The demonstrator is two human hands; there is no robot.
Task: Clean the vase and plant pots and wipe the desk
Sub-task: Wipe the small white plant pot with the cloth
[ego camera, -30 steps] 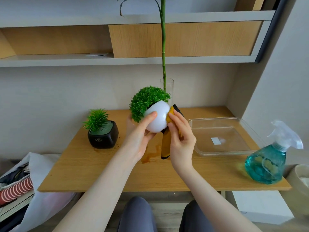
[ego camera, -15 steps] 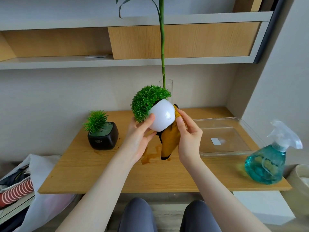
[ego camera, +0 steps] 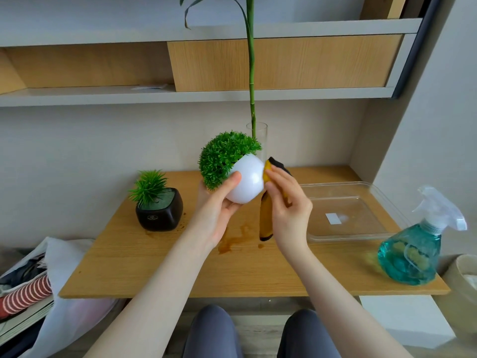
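- Head view: the white pot [ego camera: 246, 182], raised above the desk [ego camera: 154, 267], is tipped so its green tuft points up and left, its rounded base down toward the person.
- Left hand [ego camera: 219, 210] cups the white pot from below, thumb curled over its front.
- Right hand [ego camera: 286, 202], touching the white pot's right side, pinches the yellow cloth [ego camera: 265, 215] against it; the tail hangs down.
- That hand seems nearer the unwiped flank, so the likely next stroke runs around the curve.
- Left of the white pot, the black pot [ego camera: 160, 213] stands on the desk; behind it, the glass vase [ego camera: 258, 133]; well right, the spray bottle [ego camera: 410, 251].
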